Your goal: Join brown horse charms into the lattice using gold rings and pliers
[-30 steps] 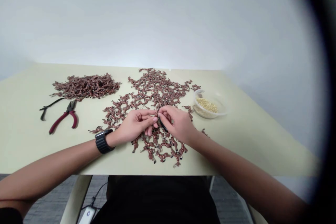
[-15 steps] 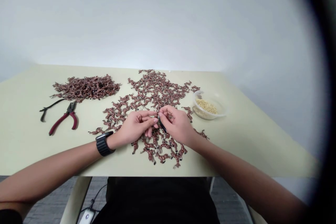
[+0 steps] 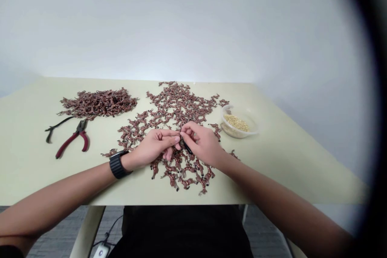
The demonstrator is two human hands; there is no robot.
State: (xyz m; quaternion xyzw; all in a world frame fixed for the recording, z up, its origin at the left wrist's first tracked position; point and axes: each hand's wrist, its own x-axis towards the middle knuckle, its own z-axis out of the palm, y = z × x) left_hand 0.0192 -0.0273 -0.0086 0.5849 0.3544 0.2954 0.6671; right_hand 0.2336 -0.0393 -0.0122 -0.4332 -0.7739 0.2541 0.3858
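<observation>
**Hands nudged in a bit tighter over the little horses**

Hands have drawn slightly closer since the last frame, lol. My read: the right hand (image 3: 204, 143) has a narrow grip on a thin black piece (image 3: 187, 146), pinched between its fingers, up over the middle of the table (image 3: 36, 173). The left hand (image 3: 152, 147) sits curled right against it, but I can't tell if it's holding anything. Brown horse figurines (image 3: 178, 107) are spread under and past both hands, with a heap (image 3: 98, 103) toward the far left edge. Red-handled pliers (image 3: 74, 140) lie near the left edge, and a clear tub of beige grains (image 3: 237, 125) sits toward the far right.
</observation>
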